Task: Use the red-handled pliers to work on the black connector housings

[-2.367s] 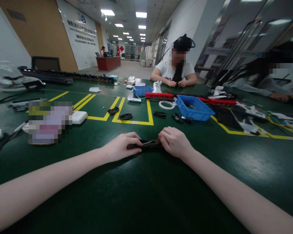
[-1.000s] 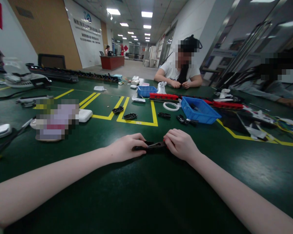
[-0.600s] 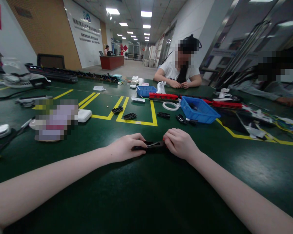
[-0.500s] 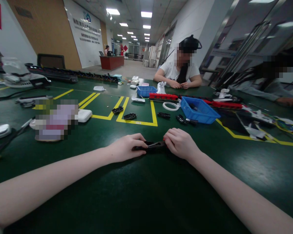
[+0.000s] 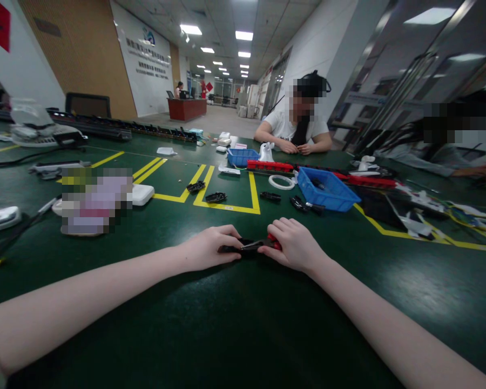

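Observation:
My left hand [image 5: 214, 247] pinches a small black part [image 5: 229, 249] over the green table, a little left of the middle. Facing it, my right hand [image 5: 294, 244] is wrapped round a tool with red handles [image 5: 274, 242]. The tool's narrow metal jaws point left and meet the black part at my left fingertips. How far the jaws grip it is too small to tell. Beyond my hands lie several loose black pieces, one of them [image 5: 216, 197] inside a yellow taped outline.
A blue bin [image 5: 326, 190] stands right of centre beside a white ring [image 5: 282, 182]. Red strips [image 5: 269, 165] run behind it. At left are a blurred-out object [image 5: 97, 205] and a white box [image 5: 142, 194]. Across the table sits a person [image 5: 297, 129]; another is at far right.
More of the red handles now shows at my right hand, whose thumb has stretched left along the tool. My left hand keeps its pinch. The view has tilted slightly.

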Action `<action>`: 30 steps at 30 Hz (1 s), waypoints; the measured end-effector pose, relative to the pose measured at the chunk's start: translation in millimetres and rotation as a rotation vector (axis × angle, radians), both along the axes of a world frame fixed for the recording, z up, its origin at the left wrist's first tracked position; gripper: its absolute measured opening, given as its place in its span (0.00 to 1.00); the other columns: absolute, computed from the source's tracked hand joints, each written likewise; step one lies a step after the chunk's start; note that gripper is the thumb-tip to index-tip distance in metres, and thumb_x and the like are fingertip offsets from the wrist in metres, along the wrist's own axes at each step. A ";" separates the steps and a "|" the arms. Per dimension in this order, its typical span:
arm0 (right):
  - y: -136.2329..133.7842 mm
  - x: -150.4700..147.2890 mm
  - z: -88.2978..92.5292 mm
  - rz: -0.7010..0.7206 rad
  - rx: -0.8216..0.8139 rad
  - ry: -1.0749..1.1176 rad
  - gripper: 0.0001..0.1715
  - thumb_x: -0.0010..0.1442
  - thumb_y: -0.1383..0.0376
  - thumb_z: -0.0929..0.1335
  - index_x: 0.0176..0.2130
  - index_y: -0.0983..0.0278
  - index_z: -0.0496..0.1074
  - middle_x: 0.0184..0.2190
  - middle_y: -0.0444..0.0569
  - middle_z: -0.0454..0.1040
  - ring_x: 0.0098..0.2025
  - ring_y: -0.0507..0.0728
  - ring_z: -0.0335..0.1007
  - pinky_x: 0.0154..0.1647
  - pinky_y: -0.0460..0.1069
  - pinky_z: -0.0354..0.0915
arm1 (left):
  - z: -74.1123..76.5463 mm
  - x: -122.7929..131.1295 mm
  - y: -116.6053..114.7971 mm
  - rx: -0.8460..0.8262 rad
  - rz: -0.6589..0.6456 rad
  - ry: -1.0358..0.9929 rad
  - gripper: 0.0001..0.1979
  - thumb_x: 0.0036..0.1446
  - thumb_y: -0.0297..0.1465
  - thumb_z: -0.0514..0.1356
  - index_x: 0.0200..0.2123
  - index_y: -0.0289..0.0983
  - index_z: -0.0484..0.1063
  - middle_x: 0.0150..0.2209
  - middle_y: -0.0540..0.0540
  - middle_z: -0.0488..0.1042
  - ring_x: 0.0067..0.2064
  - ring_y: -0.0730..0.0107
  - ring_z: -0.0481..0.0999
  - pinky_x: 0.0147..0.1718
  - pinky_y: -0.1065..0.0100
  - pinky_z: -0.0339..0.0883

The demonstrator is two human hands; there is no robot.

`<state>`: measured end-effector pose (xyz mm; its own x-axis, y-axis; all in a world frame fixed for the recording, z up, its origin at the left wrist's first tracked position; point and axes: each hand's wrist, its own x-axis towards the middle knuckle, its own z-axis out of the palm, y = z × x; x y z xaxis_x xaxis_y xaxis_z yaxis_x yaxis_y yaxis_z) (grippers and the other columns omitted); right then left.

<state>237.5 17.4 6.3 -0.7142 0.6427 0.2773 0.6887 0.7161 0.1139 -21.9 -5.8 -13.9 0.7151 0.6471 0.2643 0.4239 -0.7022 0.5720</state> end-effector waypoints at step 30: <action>-13.4 -2.1 0.3 -0.059 -0.063 0.029 0.22 0.68 0.52 0.59 0.31 0.64 0.67 0.30 0.51 0.72 0.31 0.56 0.64 0.32 0.51 0.55 | -0.1 -1.5 0.3 -0.019 -0.020 0.005 0.10 0.61 0.29 0.61 0.47 0.38 0.76 0.49 0.43 0.71 0.46 0.64 0.75 0.45 0.62 0.71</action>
<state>235.5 4.0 6.6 -0.6667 0.7003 0.2551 0.7323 0.6792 0.0495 -23.4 -5.5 -14.0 0.7296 0.6372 0.2483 0.4125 -0.6996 0.5834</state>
